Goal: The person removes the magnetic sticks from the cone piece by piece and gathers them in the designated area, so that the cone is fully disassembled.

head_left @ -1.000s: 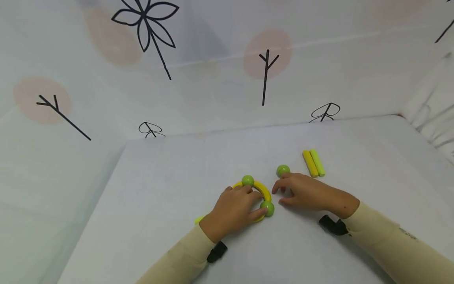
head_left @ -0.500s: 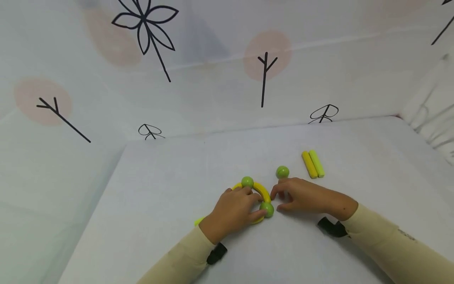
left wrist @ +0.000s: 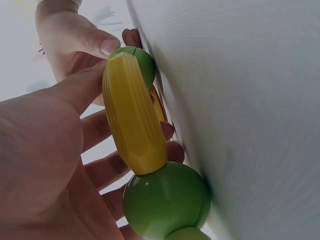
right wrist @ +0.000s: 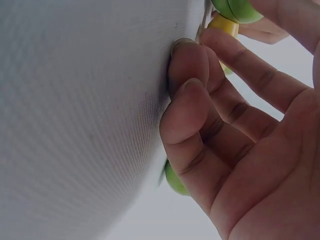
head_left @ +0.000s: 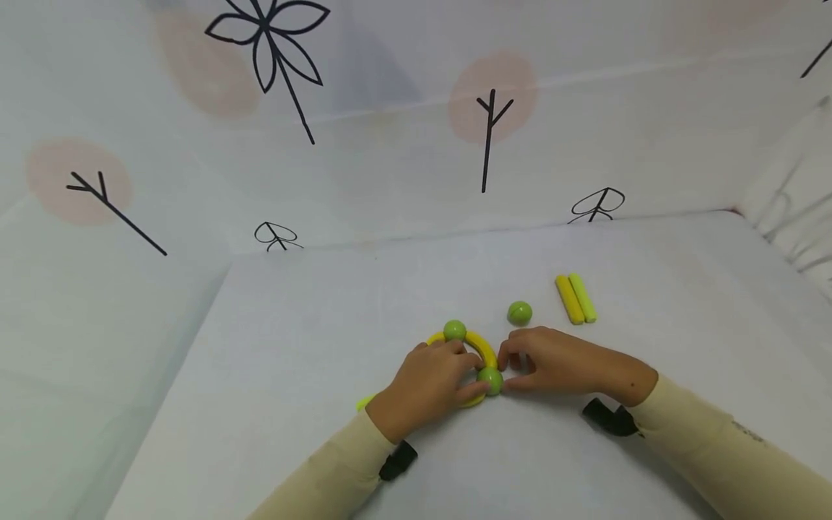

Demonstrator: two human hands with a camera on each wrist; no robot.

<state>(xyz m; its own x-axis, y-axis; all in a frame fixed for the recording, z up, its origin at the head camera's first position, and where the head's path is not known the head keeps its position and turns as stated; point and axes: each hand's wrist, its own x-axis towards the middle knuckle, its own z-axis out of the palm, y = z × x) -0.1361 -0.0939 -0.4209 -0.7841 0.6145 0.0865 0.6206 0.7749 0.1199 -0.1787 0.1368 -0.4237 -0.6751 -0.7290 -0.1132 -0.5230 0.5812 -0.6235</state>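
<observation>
A ring of yellow curved pieces and green balls (head_left: 482, 348) lies on the white surface, partly covered by my left hand (head_left: 429, 383). My left thumb and fingers grip it around a yellow curved piece (left wrist: 132, 115), between two of its balls. At the ring's right side is a green ball (head_left: 491, 378), where my right hand (head_left: 559, 365) pinches with thumb and index finger. The right wrist view shows that thumb against the ball (right wrist: 237, 7), the index fingertip beside a yellow piece (right wrist: 223, 25), and the other fingers curled near the surface. Another ball (head_left: 454, 331) tops the ring.
A loose green ball (head_left: 520, 313) sits beyond my right hand. Farther right lie a yellow stick (head_left: 569, 299) and a yellow-green stick (head_left: 582, 297), side by side. One more yellow-green piece (head_left: 364, 402) peeks out beside my left wrist. Printed white cloth (head_left: 390, 173) rises behind.
My right hand has drawn away from the loose green ball, toward the ring, and its thumb and index finger have come to the ring's right ball. The left hand stays in place.
</observation>
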